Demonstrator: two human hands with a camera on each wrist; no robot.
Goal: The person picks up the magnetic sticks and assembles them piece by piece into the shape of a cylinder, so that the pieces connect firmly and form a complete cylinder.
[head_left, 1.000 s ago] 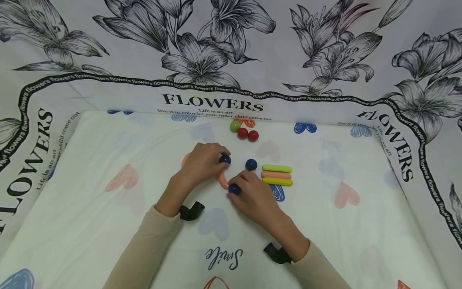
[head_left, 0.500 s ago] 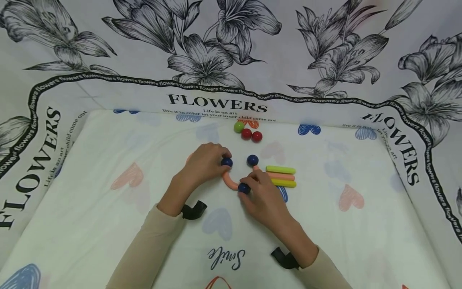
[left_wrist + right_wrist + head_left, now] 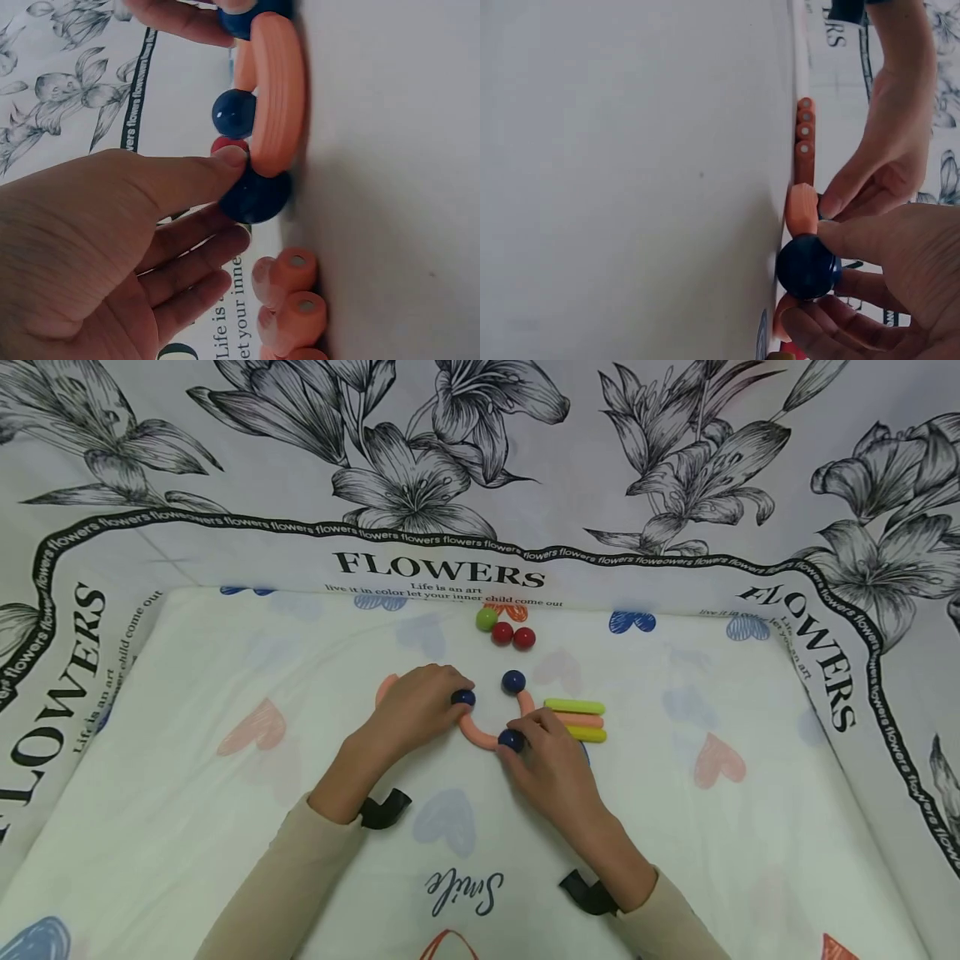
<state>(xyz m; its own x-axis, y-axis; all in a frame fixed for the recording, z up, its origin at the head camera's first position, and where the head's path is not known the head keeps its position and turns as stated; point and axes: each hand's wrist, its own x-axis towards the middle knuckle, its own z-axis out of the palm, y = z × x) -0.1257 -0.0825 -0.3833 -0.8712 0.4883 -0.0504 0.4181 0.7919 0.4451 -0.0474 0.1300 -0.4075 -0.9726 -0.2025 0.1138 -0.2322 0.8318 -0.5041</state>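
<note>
In the head view my left hand (image 3: 423, 702) pinches a dark blue ball (image 3: 463, 698) between thumb and fingers. My right hand (image 3: 547, 760) grips a second blue ball (image 3: 512, 741), nearer to me and to the right. A curved orange stick (image 3: 477, 732) spans these two balls. From the right-hand ball another orange stick (image 3: 527, 702), partly behind the fingers, leads to a third blue ball (image 3: 513, 682). The left wrist view shows the ribbed curved orange stick (image 3: 279, 94) meeting the held ball (image 3: 256, 199) under my left thumb.
Beyond the hands lie a green ball (image 3: 487, 620) and two red balls (image 3: 513, 636). Right of my right hand are straight sticks: lime (image 3: 574, 706), orange (image 3: 581, 720) and yellow (image 3: 585, 734). Several orange sticks with metal ends (image 3: 301, 307) lie near my left hand.
My right hand has shifted right with its ball, drawing it away from the left-hand ball, so more of the curved stick shows. The third blue ball has moved slightly farther from me.
</note>
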